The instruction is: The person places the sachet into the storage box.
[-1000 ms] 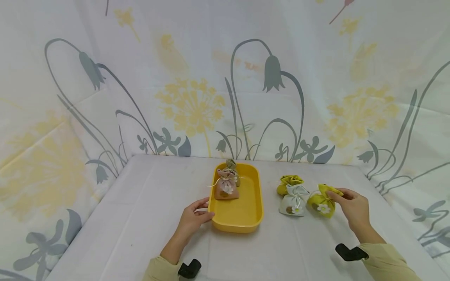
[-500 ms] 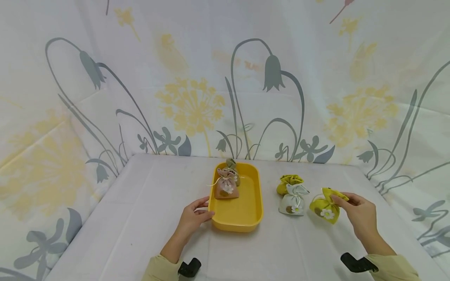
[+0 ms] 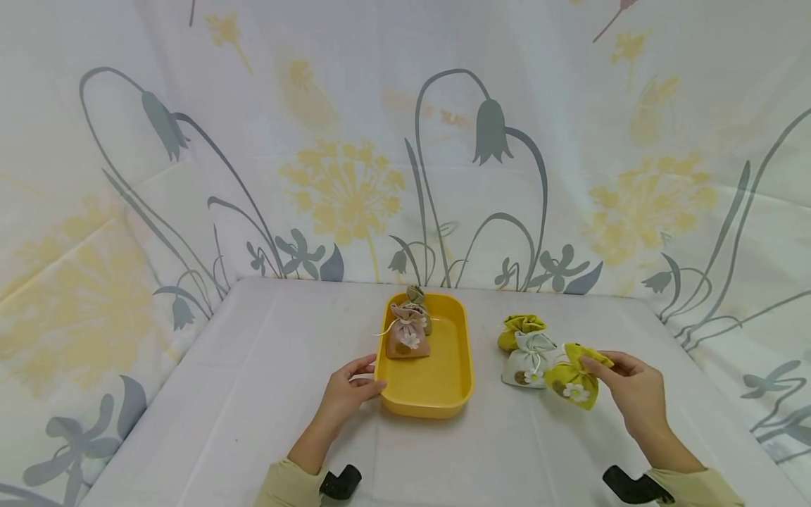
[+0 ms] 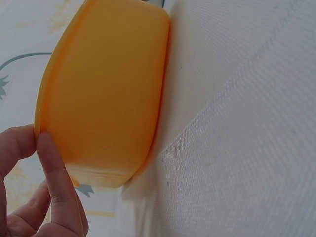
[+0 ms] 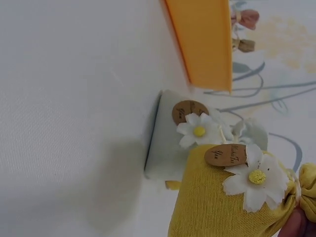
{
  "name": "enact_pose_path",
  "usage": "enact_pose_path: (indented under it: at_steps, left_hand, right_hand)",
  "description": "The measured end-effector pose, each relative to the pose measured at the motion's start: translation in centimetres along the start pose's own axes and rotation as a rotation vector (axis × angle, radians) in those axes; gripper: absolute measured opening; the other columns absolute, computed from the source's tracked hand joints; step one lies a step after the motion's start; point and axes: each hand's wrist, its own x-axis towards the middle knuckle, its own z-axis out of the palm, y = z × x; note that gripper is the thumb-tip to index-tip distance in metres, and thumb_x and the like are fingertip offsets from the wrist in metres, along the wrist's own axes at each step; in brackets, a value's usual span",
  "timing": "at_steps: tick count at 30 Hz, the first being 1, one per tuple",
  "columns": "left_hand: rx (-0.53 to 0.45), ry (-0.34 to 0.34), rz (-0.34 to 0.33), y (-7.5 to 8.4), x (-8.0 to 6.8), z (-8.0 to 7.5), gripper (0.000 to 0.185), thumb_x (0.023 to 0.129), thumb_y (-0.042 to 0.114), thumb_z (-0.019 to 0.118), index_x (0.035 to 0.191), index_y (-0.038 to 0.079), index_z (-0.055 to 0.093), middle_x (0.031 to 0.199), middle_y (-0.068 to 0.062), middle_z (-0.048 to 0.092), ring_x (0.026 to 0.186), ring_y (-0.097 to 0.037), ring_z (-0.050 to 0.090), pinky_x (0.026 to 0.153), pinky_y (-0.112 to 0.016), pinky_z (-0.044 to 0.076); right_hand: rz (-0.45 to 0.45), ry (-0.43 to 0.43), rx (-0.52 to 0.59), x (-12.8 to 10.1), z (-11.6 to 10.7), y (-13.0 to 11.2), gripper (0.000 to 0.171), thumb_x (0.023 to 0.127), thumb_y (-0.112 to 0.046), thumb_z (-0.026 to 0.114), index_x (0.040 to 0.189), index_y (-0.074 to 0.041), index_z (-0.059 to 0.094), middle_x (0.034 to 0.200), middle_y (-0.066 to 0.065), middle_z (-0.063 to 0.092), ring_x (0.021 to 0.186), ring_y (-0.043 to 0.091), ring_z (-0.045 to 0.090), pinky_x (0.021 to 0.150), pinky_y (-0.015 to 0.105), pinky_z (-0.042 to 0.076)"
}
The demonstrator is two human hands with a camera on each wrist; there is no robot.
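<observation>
My right hand (image 3: 633, 384) pinches the gathered neck of a yellow drawstring pouch (image 5: 222, 197) with a white flower and a brown tag. The pouch appears raised off the table, just right of a pale grey-white pouch (image 3: 527, 370), partly covering it in the right wrist view. Behind that one stands another yellow pouch (image 3: 510, 339). My left hand (image 3: 350, 389) pinches the near left rim of a yellow tray (image 4: 106, 89) between thumb and fingers. Inside the tray, at its left, a pink pouch (image 3: 405, 343) stands before an olive-green pouch (image 3: 427, 325).
A white cloth covers the table (image 3: 253, 394). Behind it hangs a white curtain (image 3: 374, 84) printed with grey and yellow flowers. Black wrist-worn devices sit at both sleeves.
My right hand has lifted the yellow pouch, drawn it toward me and to the right, then brought it back left. The left hand and tray have stayed in place.
</observation>
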Motion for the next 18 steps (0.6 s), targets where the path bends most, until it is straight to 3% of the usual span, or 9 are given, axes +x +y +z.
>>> enact_pose_path:
  at_steps: [2, 8, 10, 12, 16, 18]
  left_hand:
    - [-0.004, -0.002, 0.002, 0.0, 0.0, 0.0, 0.055, 0.082, 0.007, 0.071, 0.132, 0.000, 0.050, 0.115, -0.016, 0.051, 0.087, -0.016, 0.059, 0.073, -0.029, 0.054]
    - [-0.011, 0.001, 0.002, -0.1, 0.1, 0.0, 0.055, 0.081, 0.007, 0.072, 0.131, 0.001, 0.051, 0.114, -0.015, 0.052, 0.086, -0.016, 0.059, 0.073, -0.029, 0.054]
    - [-0.007, 0.003, 0.000, -0.2, 0.1, 0.0, 0.054, 0.081, 0.008, 0.072, 0.131, 0.001, 0.051, 0.113, -0.014, 0.052, 0.087, -0.016, 0.059, 0.073, -0.029, 0.054]
    - [0.000, 0.003, -0.001, -0.3, 0.2, 0.0, 0.054, 0.081, 0.008, 0.072, 0.131, 0.002, 0.052, 0.113, -0.013, 0.052, 0.087, -0.017, 0.059, 0.073, -0.029, 0.054]
    - [0.006, 0.003, -0.001, -0.3, 0.1, 0.0, 0.053, 0.081, 0.008, 0.071, 0.131, 0.002, 0.052, 0.112, -0.013, 0.053, 0.088, -0.018, 0.060, 0.074, -0.030, 0.054]
    - [0.006, 0.002, 0.002, -0.3, 0.1, 0.0, 0.054, 0.082, 0.008, 0.071, 0.131, 0.002, 0.051, 0.113, -0.013, 0.053, 0.088, -0.018, 0.060, 0.074, -0.030, 0.054]
  right_hand:
    - [-0.008, -0.004, -0.012, 0.5, 0.3, 0.9, 0.039, 0.075, -0.039, 0.077, 0.096, -0.007, 0.070, 0.074, -0.011, 0.066, 0.069, 0.007, 0.055, 0.059, 0.020, 0.046]
    - [-0.079, -0.015, 0.017, 4.2, 1.1, 7.5, 0.039, 0.072, -0.041, 0.078, 0.100, -0.014, 0.071, 0.081, -0.005, 0.069, 0.070, 0.010, 0.058, 0.053, 0.023, 0.046]
    - [-0.099, -0.012, 0.013, 4.7, 1.4, 8.6, 0.042, 0.072, -0.043, 0.078, 0.101, -0.014, 0.071, 0.082, -0.005, 0.069, 0.070, 0.010, 0.058, 0.053, 0.022, 0.046]
    - [-0.084, -0.009, 0.005, 4.3, 1.5, 8.1, 0.046, 0.072, -0.045, 0.077, 0.103, -0.013, 0.070, 0.083, -0.006, 0.069, 0.071, 0.008, 0.058, 0.056, 0.022, 0.048]
    - [-0.032, -0.047, 0.023, 1.0, 1.4, 2.7, 0.046, 0.076, -0.037, 0.077, 0.105, -0.003, 0.068, 0.081, -0.005, 0.069, 0.072, 0.006, 0.059, 0.060, 0.021, 0.049]
    - [-0.039, -0.052, 0.034, 0.9, 1.7, 2.9, 0.044, 0.076, -0.036, 0.076, 0.105, -0.003, 0.068, 0.083, -0.005, 0.069, 0.073, 0.007, 0.060, 0.062, 0.020, 0.049]
